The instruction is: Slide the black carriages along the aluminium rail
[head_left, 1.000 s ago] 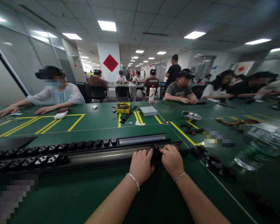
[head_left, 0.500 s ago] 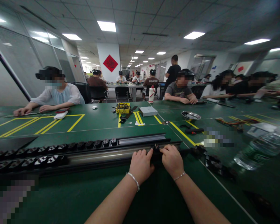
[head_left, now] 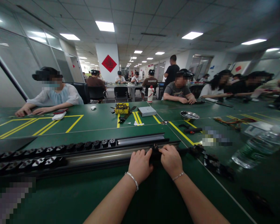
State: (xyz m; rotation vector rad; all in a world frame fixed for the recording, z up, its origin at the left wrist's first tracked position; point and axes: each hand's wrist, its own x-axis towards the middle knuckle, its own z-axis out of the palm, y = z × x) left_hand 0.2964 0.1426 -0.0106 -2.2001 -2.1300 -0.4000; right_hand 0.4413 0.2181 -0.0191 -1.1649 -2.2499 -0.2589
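On a brown shirt (head_left: 147, 82), "PUMPKIN" lettering (head_left: 152, 81)

Grn surface (head_left: 102, 126) w/ yellow tape (head_left: 74, 123); gray box (head_left: 147, 111) nr yellow box (head_left: 121, 111) w/ blk cables (head_left: 121, 105); metal bowl (head_left: 189, 115); clear bottle (head_left: 250, 154) on R; wht bottle (head_left: 150, 95). Red sign (head_left: 109, 63) on pillar (head_left: 101, 51).

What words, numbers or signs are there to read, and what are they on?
"PUMPKIN": on the back of a brown shirt, far off.
Red diamond sign on the white pillar: its mark is too blurred to read.
Clear bottle: its green print is too blurred to read.
Small red sign, toward the right: too small to read.
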